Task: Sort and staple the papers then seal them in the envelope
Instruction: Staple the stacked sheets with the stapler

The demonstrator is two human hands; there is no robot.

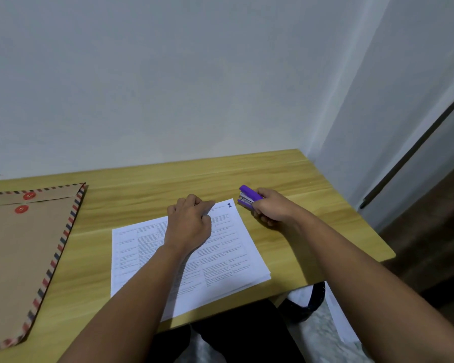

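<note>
A small stack of printed white papers [220,258] lies on the wooden desk [142,184], the top sheet marked "1" at its far right corner. My left hand [188,222] rests on the stack's far edge, fingers curled and pressing the sheets down. My right hand [271,206] grips a purple stapler [248,197] just right of that marked corner, its mouth pointing at the paper without touching it. A brown envelope [24,247] with striped edges and two red string buttons lies flat at the desk's left.
A white wall rises right behind the desk, and another wall closes the right side. The desk's right edge ends near my right forearm. Below the front edge I see dark trousers and a patterned floor.
</note>
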